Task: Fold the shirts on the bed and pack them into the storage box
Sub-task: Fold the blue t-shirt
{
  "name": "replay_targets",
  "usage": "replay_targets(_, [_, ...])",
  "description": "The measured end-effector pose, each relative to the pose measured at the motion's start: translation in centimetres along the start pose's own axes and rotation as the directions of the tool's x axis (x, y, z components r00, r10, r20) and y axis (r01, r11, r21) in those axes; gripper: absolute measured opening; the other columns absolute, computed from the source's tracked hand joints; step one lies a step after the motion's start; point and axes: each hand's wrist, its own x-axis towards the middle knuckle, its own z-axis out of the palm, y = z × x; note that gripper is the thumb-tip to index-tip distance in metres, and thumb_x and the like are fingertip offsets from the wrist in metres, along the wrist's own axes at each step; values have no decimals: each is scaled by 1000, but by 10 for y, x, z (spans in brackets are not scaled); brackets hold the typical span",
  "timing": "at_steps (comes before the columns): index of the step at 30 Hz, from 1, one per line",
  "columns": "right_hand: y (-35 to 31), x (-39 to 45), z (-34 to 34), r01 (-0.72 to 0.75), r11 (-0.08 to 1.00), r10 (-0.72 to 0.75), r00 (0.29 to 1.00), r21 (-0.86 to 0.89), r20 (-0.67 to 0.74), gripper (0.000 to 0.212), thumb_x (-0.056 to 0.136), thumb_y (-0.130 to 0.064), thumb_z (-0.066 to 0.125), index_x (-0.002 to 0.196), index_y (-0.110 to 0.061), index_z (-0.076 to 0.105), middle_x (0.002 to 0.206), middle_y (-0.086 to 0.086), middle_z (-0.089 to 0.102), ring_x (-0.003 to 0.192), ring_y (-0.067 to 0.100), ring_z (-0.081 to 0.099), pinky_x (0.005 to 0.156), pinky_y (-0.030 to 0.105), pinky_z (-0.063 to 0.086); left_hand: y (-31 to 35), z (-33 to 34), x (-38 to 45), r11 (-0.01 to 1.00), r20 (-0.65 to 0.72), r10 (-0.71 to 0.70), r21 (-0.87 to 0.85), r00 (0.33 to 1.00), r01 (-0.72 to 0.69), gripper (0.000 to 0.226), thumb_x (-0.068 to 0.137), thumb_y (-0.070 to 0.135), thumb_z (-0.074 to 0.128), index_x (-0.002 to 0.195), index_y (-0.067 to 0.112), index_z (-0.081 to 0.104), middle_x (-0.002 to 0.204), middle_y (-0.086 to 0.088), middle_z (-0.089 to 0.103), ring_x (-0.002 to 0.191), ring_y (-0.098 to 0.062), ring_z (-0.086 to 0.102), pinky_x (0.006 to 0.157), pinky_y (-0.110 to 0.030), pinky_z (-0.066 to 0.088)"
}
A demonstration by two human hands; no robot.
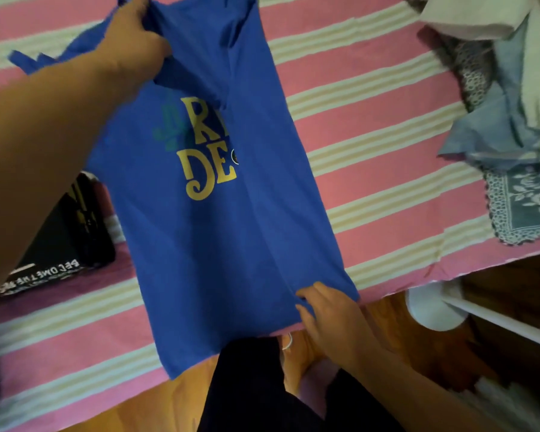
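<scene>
A blue T-shirt [219,219] with yellow lettering lies lengthwise on the pink striped bed [371,126], its right side folded in over the print. My left hand [134,45] grips the shirt near its shoulder at the top, with a loose sleeve trailing to the left. At the bed's near edge my right hand [328,316] pinches the shirt's hem where the fold ends. A black folded shirt [63,241] with white lettering lies to the left of the blue one. No storage box is in view.
A heap of unfolded clothes [505,98] in white, light blue and lace lies at the bed's right end. Below the bed edge are an orange floor [187,397], my dark trousers and foot, and a white rack [480,310] at the right.
</scene>
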Motion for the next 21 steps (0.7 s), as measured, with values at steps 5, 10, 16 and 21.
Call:
replay_targets(5, [-11, -2, 18, 150, 976, -115, 971, -159, 210, 23, 83, -46, 59, 92, -27, 68, 77, -10, 62, 67, 13, 62, 61, 28, 52, -19, 0, -15, 967, -32, -142, 210, 989, 145, 72, 91, 9, 50, 159, 17, 28, 161, -10, 32, 138, -29, 45, 108, -36, 43])
replay_targets(10, [19, -5, 3, 139, 951, -76, 971, -277, 225, 27, 71, -21, 82, 66, -22, 56, 66, -4, 52, 60, 18, 55, 52, 32, 44, -48, 67, -153, 911, -99, -369, 161, 924, 380, 41, 94, 17, 50, 135, 12, 52, 132, -11, 54, 110, -29, 59, 91, -36, 46])
replay_targets(16, [58, 20, -34, -786, 584, 690, 613, 204, 386, 26, 100, -31, 59, 118, -15, 51, 105, 5, 60, 83, 14, 57, 56, 17, 48, -85, 175, -353, 750, 285, -655, 135, 699, 647, 35, 94, 43, 64, 81, 11, 66, 75, -7, 70, 77, -27, 68, 74, -39, 55])
replay_targets(21, [55, 23, -35, -817, 494, 619, 571, 298, 540, 13, 99, -12, 62, 88, -4, 60, 85, 14, 63, 62, 18, 57, 39, 15, 42, -91, 205, -380, 692, 216, -707, 14, 673, 722, 44, 92, 28, 72, 59, 16, 45, 57, 0, 43, 55, -18, 41, 53, -31, 32])
